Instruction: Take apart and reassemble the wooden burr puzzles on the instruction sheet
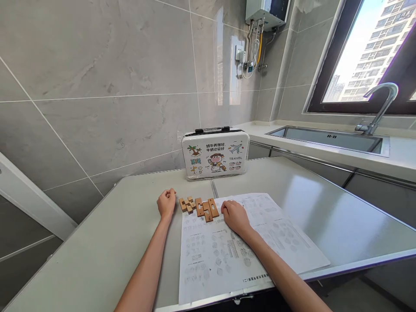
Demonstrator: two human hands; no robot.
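Several wooden puzzle pieces lie in a row on the table, at the top edge of a printed instruction sheet. My left hand rests as a loose fist on the table just left of the pieces, with nothing visible in it. Just right of the pieces, my right hand lies on the sheet with its fingers curled down. Neither hand touches the pieces.
A white carton with cartoon prints and a black handle stands at the back of the grey table, against the tiled wall. A steel sink and tap are at the right under a window. A water heater hangs above.
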